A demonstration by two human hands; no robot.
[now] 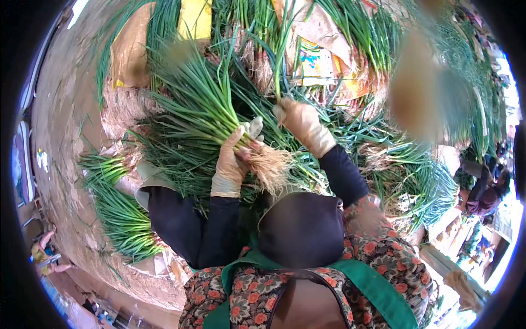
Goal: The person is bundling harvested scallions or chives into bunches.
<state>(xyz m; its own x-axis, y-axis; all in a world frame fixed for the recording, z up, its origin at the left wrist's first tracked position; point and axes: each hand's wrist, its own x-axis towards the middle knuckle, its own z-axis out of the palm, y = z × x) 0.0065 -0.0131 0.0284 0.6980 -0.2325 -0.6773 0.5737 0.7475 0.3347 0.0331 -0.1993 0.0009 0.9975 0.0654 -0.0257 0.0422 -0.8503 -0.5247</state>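
Note:
Gloved in a pale, soiled glove, my left hand (233,159) is wrapped round a bunch of green onions (219,118) just above the roots. The long green leaves point to the upper left, and the stringy pale roots (271,164) hang to the right of the hand. My right hand (304,123), in a similar glove, is closed on a single green onion stalk (278,74) that stands up from its fingertips. Loose green leaves (186,148) lie beneath both hands.
More green onion bundles (126,219) lie at the left, with others (372,38) along the top and right. A yellow sack (195,19) and a brown wrap (131,49) are among them. Other people (485,192) are at the far right. A blurry spot covers part of the upper right.

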